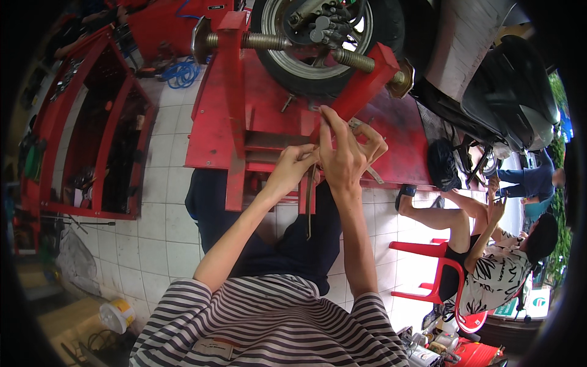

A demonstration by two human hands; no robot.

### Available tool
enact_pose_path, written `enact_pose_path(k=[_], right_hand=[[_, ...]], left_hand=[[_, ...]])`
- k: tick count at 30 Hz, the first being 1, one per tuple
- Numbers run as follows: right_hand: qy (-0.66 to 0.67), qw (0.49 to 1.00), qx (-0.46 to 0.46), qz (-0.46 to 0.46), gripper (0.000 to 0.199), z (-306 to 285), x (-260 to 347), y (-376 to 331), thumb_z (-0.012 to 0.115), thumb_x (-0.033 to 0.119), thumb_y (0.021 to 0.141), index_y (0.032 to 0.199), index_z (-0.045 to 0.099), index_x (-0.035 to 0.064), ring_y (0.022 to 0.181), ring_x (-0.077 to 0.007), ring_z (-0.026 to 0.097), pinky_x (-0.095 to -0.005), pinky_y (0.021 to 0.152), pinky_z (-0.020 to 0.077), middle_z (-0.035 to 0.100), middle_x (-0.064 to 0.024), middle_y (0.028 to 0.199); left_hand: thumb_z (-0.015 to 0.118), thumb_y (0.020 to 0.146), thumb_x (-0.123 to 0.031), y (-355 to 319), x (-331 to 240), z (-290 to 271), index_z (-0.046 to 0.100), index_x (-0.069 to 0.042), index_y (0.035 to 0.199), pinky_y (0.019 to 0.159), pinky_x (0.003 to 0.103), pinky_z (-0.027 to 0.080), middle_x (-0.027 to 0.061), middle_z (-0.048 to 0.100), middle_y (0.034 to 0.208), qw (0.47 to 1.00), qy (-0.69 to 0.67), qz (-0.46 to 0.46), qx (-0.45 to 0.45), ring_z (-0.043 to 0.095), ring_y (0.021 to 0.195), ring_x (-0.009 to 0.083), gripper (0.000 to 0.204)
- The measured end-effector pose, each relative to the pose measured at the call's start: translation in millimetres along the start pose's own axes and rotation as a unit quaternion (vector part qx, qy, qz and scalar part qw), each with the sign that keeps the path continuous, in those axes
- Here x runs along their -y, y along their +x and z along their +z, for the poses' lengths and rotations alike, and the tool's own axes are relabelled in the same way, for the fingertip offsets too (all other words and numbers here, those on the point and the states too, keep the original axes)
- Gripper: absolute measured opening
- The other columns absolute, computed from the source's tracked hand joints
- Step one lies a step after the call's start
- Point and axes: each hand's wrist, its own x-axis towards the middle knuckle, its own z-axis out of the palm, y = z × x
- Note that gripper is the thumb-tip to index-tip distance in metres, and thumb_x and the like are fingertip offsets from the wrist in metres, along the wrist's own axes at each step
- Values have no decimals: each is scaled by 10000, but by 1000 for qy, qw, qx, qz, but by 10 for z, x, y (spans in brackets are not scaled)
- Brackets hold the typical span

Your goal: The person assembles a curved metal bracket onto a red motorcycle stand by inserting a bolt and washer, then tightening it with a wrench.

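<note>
My left hand (290,170) is closed in a pinch, thumb and forefinger pressed together over the front bar of a red metal stand (234,92). A long thin strip (309,211), dark and slightly bent at its lower end, hangs down from between my hands. My right hand (343,158) meets the left fingertips with its fingers bent, some raised. What sits between its fingers is hidden. Behind and beside it shows a flat metal piece with holes (375,176); whether I hold this or it lies on the red platform (275,76) I cannot tell.
A wheel with its tyre (309,79) stands between the stand's two large screws. A small bolt (288,103) lies on the platform. At left are a red tool cart (131,153) and a coiled blue hose (181,73). A person sits on a red chair (449,269) at right, near a scooter (489,92).
</note>
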Motion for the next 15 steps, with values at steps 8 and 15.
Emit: enact_pose_path(k=[8, 15], right_hand=[[-13, 999, 42, -8, 349, -60, 27, 88, 700, 173, 817, 1162, 681, 218, 916, -127, 507, -324, 867, 298, 672, 110, 895], [81, 996, -16, 44, 358, -13, 130, -24, 706, 59, 769, 1103, 619, 153, 938, -182, 506, -354, 861, 315, 648, 31, 1023]], left_hand=[[532, 994, -98, -3, -76, 44, 649, 61, 1053, 607, 265, 509, 52, 669, 807, 1000, 4, -14, -8, 620, 640, 93, 206], [539, 994, -188, 12, -21, 33, 658, 54, 1020, 595, 252, 488, 37, 649, 761, 996, 77, 0, -37, 616, 651, 88, 271]])
